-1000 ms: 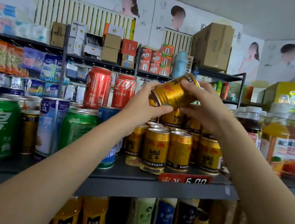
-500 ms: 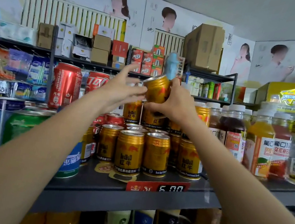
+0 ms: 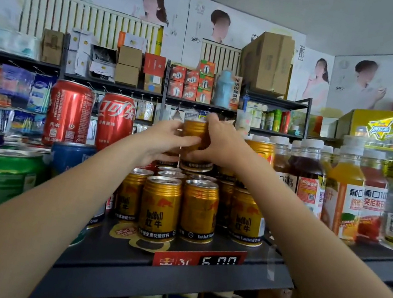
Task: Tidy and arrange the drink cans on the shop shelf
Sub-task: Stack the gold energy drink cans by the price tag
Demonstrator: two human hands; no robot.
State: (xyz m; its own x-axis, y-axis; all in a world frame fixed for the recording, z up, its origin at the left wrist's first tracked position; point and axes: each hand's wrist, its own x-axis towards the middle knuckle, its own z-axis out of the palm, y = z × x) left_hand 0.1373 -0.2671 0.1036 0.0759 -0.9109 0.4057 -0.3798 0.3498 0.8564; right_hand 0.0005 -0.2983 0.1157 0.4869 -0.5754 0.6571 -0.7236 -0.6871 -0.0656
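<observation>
Now, can: the gold ribbed-metal drink can (image 3: 193, 136), tilted half a second ago, has been brought upright and lowered onto the upper tier of gold cans at the back of the stack.
Left hand: the left hand (image 3: 166, 138) is curled round the can's left side, thumb across the front.
Right hand: the right hand (image 3: 217, 144) is wrapped round the right side, fingers over the rim.
Seat: whether the base is fully seated on the cans below cannot be told; it is hidden by the fingers.
Stack: the front row of gold cans (image 3: 174, 210) is stood upright on the dark grey metal shelf (image 3: 195, 273).
Meaning: placement is judged nearly done; release is not yet made.
</observation>
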